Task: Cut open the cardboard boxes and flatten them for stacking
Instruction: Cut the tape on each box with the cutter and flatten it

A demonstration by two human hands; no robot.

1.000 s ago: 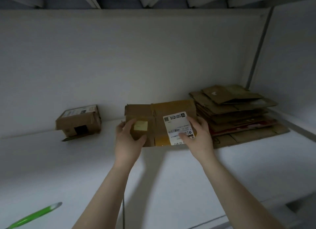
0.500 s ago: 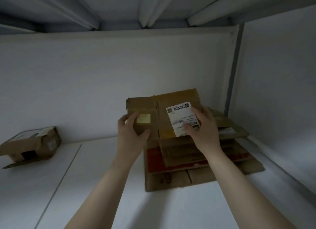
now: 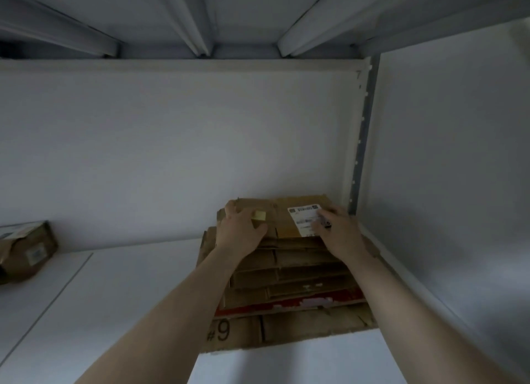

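Brown cardboard at far left first: counted one box (image 3: 25, 251), not yet cut, sitting closed on the shelf (image 3: 114, 297) and well apart from both hands. Next rightward, met the left hand (image 3: 241, 231), fingers stretched out and laid flat on the left half of the sheet (image 3: 278, 211), just beside one yellow sticker (image 3: 259, 215); gripped nothing, so far as could be told, only pressed down. Found that sheet on top of the stack (image 3: 301, 272), close against the wall (image 3: 172, 154) in the right corner, long axis running left to right, square across both forearms. Noted one white label (image 3: 304, 217) on the right half, and on that label the right hand (image 3: 338, 234), fingers likewise extended and pressing, not curled round any edge. Counted two hands, one sheet beneath them, one stack; gave up on an exact tally of layers, too blurred for that, and settled for several, down to a bottom sheet (image 3: 238, 332) marked "#9". Ended at one grey post (image 3: 362, 143) just right of the stack. Judged the sheet as good as placed: directly under the fingertips, both hands equally near. Judged the uncut box next in line: off to the left, nearer the left hand.
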